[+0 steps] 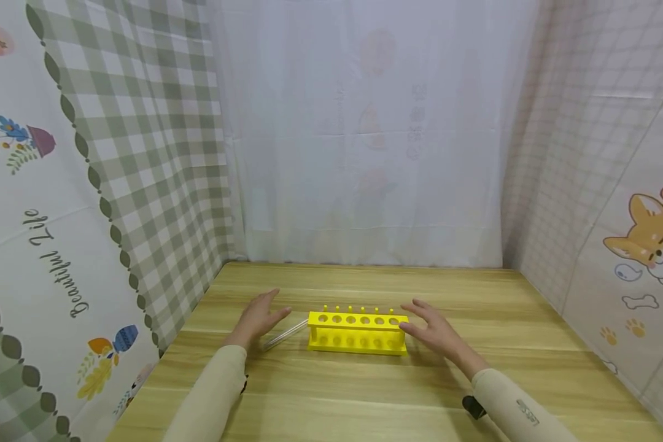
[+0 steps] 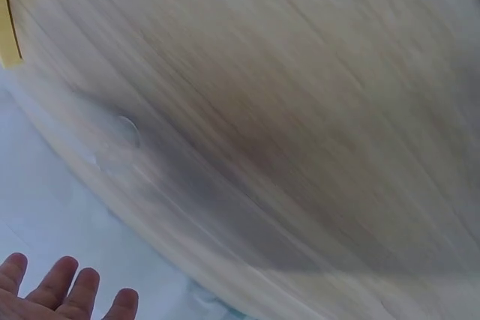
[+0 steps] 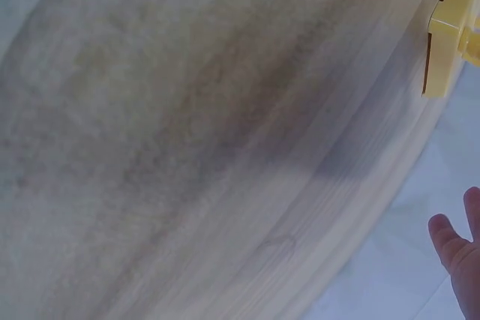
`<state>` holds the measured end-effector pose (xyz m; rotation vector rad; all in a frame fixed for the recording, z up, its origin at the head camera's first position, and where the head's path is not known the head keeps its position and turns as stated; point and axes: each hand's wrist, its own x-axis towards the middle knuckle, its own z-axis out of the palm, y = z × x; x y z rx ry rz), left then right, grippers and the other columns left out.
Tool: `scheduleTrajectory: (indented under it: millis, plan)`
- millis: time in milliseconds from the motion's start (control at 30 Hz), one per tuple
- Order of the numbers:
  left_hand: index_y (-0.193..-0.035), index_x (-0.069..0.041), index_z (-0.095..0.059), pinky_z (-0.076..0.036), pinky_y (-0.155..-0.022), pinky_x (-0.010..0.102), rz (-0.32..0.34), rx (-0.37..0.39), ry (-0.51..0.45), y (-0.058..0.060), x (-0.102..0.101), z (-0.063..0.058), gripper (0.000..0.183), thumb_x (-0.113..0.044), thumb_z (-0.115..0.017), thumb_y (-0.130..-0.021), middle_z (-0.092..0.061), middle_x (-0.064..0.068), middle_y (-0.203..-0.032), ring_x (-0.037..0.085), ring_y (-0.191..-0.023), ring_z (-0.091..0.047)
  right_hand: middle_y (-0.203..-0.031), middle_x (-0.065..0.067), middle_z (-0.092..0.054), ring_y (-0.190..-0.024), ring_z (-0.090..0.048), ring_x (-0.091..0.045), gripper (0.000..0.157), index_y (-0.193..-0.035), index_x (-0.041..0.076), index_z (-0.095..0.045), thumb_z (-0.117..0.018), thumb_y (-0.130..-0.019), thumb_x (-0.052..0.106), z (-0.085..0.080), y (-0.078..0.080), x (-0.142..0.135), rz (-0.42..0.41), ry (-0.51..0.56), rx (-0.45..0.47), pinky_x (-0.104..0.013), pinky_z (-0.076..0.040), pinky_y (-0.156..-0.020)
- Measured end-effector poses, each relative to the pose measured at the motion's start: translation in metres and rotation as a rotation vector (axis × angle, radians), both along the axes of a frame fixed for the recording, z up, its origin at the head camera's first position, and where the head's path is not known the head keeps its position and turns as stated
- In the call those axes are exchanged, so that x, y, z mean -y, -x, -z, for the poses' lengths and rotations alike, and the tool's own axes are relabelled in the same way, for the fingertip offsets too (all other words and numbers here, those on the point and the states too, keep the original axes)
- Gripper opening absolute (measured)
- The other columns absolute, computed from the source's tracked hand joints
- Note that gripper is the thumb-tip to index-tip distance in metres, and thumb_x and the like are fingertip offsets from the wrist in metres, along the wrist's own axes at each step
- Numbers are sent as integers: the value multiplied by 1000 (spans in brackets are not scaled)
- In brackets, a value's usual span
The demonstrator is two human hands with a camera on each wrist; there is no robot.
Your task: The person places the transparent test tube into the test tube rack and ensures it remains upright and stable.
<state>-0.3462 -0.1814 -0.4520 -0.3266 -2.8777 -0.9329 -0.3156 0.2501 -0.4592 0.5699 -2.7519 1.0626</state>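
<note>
A yellow test tube rack (image 1: 358,350) stands on the wooden table, with a row of round holes along its top and short pegs behind them. A clear glass test tube (image 1: 285,336) lies slanted on the table at the rack's left end. Beside that tube hovers my left hand (image 1: 258,317), fingers spread and holding nothing. My right hand (image 1: 433,328) is at the rack's right end, its thumb close to the top corner and its fingers extended. Each wrist view catches only fingertips and one yellow end of the rack (image 3: 444,31).
The wooden table (image 1: 359,399) reaches back to a white curtain (image 1: 364,184). A green checked cloth (image 1: 160,123) hangs along the left side, and a white cloth with a cartoon dog (image 1: 654,239) along the right.
</note>
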Motion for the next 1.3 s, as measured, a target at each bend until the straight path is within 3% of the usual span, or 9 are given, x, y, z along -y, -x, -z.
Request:
scheduleTrajectory:
  millis: [567, 867, 1067, 1300]
  plan:
    - [-142, 3, -49, -32, -111, 55, 18, 8, -105, -1, -26, 12, 58, -26, -67, -95, -48, 24, -144, 43, -134, -42, -153, -28, -33, -137, -30, -55, 50, -135, 9, -61, -66, -95, 38, 7, -2, -3, -18, 27, 6, -74, -30, -101]
    - [-136, 3, -55, -36, -108, 55, 35, 10, -55, 0, -34, 16, 52, -25, -70, -94, -53, 23, -138, 42, -130, -46, -154, -26, -33, -138, -28, -54, 51, -136, 11, -61, -64, -96, 42, 6, -2, -5, 3, 29, 67, -75, -28, -101]
    - [-135, 3, -56, -38, -107, 54, 7, 32, -20, 0, -39, 17, 53, -25, -72, -93, -56, 20, -136, 40, -129, -49, -154, -25, -32, -138, -27, -54, 54, -138, 9, -59, -62, -96, 44, 3, -2, -4, 6, 26, 97, -74, -29, -101]
    - [-129, 3, -62, -46, -99, 51, 0, 41, 56, 3, -41, 18, 49, -27, -73, -92, -63, 20, -127, 36, -116, -60, -154, -26, -33, -138, -27, -55, 54, -138, 10, -59, -63, -96, 43, 3, -2, -4, 8, 26, 116, -75, -28, -101]
